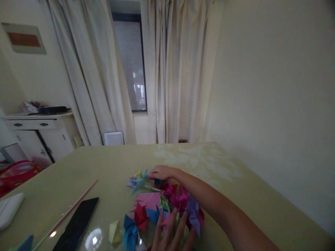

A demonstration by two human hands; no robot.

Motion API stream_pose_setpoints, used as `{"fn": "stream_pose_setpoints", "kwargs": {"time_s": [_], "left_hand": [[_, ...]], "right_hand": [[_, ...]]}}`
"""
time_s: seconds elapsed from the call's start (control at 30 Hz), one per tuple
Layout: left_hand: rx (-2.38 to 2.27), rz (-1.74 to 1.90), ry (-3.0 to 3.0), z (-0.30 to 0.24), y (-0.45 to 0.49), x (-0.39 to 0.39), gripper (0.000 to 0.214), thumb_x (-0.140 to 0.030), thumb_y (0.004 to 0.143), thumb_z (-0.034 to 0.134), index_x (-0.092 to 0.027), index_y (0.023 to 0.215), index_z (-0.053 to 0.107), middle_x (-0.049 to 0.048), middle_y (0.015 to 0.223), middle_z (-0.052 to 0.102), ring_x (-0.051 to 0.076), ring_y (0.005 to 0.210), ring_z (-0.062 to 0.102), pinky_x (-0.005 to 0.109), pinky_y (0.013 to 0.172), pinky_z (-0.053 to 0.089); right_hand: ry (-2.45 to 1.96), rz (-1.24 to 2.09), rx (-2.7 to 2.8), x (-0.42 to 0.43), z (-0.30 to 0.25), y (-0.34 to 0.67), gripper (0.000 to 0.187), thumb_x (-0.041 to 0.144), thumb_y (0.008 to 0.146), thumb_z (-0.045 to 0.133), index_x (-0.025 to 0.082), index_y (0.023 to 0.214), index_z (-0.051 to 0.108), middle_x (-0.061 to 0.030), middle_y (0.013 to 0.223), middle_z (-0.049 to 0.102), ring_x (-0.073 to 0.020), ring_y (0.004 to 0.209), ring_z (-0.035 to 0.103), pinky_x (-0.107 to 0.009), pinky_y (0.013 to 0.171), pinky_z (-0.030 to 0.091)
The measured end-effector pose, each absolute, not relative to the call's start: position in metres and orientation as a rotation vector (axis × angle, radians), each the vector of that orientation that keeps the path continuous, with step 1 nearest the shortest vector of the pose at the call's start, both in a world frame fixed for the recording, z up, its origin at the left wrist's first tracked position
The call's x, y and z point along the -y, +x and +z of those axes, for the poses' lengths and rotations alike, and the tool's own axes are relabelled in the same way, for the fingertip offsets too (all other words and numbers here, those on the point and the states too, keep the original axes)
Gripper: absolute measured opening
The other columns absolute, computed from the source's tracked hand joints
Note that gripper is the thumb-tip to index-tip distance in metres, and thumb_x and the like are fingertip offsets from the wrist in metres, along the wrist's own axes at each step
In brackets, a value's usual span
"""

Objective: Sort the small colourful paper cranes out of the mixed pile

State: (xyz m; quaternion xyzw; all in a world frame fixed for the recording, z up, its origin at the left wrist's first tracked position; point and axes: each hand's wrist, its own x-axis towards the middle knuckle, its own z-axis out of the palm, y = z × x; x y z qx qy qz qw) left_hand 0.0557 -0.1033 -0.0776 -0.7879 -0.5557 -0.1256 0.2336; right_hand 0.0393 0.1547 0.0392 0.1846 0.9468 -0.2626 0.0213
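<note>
A pile of folded paper cranes lies on the table, among them a red crane [140, 217], a blue crane [130, 232], a magenta crane [179, 198] and a purple crane [193, 211]. My left hand [171, 233] rests over the near side of the pile, fingers spread. From the right, my right arm reaches across to the far side. There my right hand [161, 172] curls down on a dark blue paper crane [158, 182], its fingertips partly hidden. Close to it are a pale teal crane [140, 182] and a pink paper piece [149, 200].
Left of the pile lie a pale yellow folded paper [114, 233], a black phone [77, 223] and a thin pink-and-green stick [72, 208]. A white object [10, 210] sits at the table's left edge. Beyond are a white cabinet [49, 139], a red basket [21, 176] and curtains [180, 69].
</note>
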Motion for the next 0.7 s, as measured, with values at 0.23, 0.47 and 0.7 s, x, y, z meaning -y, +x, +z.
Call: {"fn": "stream_pose_setpoints", "kwargs": {"time_s": [0.23,0.47,0.7], "left_hand": [[1.865,-0.263,-2.413,-0.015,0.051,0.05,0.089,-0.03,0.08,0.073,-0.031,0.161,0.036,0.0138,0.153,0.056,0.038,0.136,0.053,0.057,0.108,0.048],[2.049,-0.775,-2.334,0.059,0.009,0.03,0.055,-0.023,0.09,0.056,-0.021,0.145,0.055,0.0124,0.138,0.066,0.027,0.125,0.061,0.039,0.108,0.047],[2.403,-0.456,-1.759,0.046,-0.063,0.068,0.069,-0.06,0.093,0.051,-0.024,0.151,0.05,0.0161,0.158,0.051,0.043,0.143,0.044,0.073,0.115,0.028]], "right_hand": [[0.388,-1.127,-2.946,-0.136,0.065,0.142,0.055,0.059,0.107,0.042,0.021,0.115,0.081,-0.0046,0.114,0.079,-0.022,0.106,0.071,-0.03,0.094,0.054],[1.01,-1.053,-3.151,-0.106,0.058,0.27,0.082,0.072,0.08,0.075,0.026,0.147,0.061,-0.0138,0.162,0.045,-0.0356,0.152,0.037,-0.051,0.124,0.031],[1.106,-0.737,-3.059,-0.087,0.015,0.273,0.126,0.063,0.063,0.09,0.031,0.167,0.026,-0.0168,0.173,0.018,-0.0413,0.158,0.021,-0.056,0.124,0.026]]}}
